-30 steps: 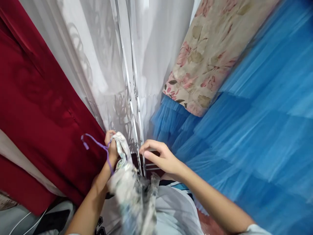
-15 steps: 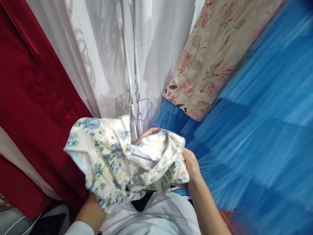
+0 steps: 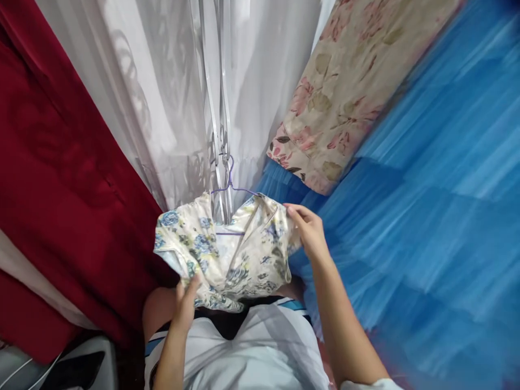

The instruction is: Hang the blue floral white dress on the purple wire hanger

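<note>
A cream floral blouse [image 3: 260, 268] with blue flowers hangs in front of me on a purple wire hanger [image 3: 231, 181]. The hanger's hook sits at a metal rack upright [image 3: 213, 116], and its lower bar shows through the open neckline. My right hand [image 3: 311, 230] is closed, pinching the blouse at the sleeve on the right side. Lower down, my left hand [image 3: 187, 303] grips the left side of the fabric below the other sleeve, the thumb in front and the other fingers partly hidden.
White sheer cloth [image 3: 162, 97] hangs behind the rack uprights. Red cloth [image 3: 60, 151] fills the left side. A pink-flowered cream cloth [image 3: 325, 119] and layered blue tulle [image 3: 426, 216] hang at the right. A grey plastic chair or bin [image 3: 108, 357] stands at lower left.
The hanger's hook has come to the metal upright, and the blouse now hangs straighter. My right hand has moved up to the sleeve; my left hand has come out from behind the fabric.
</note>
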{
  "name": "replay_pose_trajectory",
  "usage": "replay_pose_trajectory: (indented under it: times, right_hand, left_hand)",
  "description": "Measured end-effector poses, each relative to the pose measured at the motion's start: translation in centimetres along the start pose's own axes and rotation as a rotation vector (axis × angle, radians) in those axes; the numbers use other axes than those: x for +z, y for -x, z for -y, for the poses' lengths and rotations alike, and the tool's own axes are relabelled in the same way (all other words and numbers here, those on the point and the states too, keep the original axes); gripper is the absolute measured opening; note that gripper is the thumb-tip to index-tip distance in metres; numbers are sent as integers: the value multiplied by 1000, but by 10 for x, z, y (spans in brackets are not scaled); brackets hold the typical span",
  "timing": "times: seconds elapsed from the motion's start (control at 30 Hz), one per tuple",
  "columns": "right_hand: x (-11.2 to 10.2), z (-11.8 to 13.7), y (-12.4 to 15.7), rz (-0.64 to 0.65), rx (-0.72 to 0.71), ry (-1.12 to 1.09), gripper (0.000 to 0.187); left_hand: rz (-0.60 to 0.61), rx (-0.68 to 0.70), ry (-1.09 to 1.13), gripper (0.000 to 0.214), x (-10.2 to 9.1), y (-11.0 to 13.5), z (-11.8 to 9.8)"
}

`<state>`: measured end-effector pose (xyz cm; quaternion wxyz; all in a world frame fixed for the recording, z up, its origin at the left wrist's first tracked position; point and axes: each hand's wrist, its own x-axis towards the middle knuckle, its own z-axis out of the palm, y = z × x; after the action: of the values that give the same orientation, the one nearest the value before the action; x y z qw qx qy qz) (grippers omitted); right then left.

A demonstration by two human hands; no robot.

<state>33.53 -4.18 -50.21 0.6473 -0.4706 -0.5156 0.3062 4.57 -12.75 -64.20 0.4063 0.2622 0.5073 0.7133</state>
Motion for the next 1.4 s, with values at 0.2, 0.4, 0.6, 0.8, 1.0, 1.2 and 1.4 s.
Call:
replay_pose_trajectory:
  times: [0.2,0.4,0.6,0.8,1.0,1.2,1.4]
  right_hand:
    - [47,-61,104,-164,-138,154,30]
    - [100,-81,129,561,90,164,45]
    - [83,-84,128,669,246,-30,41]
    - [79,-87,136,621,250,-131,29]
    - [79,-78,137,699,231,-119,27]
    - [80,-78,141,703,194,-51,25]
    - [70,-82,144,710,310,-91,28]
  left_hand:
    - [31,-5,-191,40,10,17,29]
    - [29,27,-230,40,4,11,29]
    - [45,-118,-223,37,-14,4,28]
    - [124,-161,-140,44,-8,13,25]
    - [146,-173,-82,47,1,22,13]
    - [169,-216,-101,45,-2,23,16]
    - [-32,84,-165,41,-15,12,20]
